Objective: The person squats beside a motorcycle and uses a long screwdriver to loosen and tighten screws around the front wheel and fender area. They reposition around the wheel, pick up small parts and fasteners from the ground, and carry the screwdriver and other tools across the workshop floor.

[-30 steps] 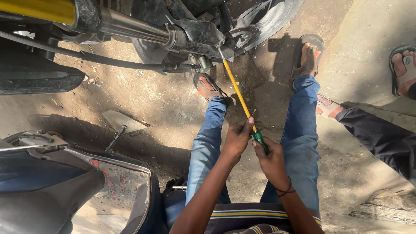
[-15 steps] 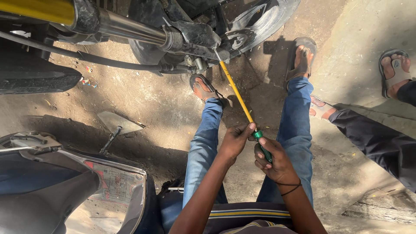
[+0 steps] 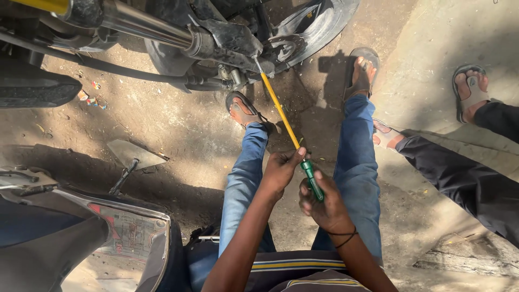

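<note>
I sit on the ground with my legs in blue jeans stretched out. A long screwdriver [image 3: 281, 113] with a yellow shaft and green handle runs from my hands up to the underside of a motorcycle [image 3: 216, 38]. Its tip rests against the dark metal bracket by the fork tube. My left hand [image 3: 281, 170] pinches the yellow shaft just above the handle. My right hand [image 3: 323, 203] is wrapped around the green handle. A dark band circles my right wrist.
A scooter body [image 3: 81, 232] fills the lower left. A flat grey trowel-like piece [image 3: 135, 154] lies on the dirt. Another person's legs in dark trousers [image 3: 465, 173] and sandalled feet [image 3: 470, 92] are at the right. The motorcycle's wheel [image 3: 319, 21] is at top centre.
Both hands have slid slightly lower and to the right along the screwdriver, whose tip stays on the motorcycle bracket. The other person's foot at the right has shifted left.
</note>
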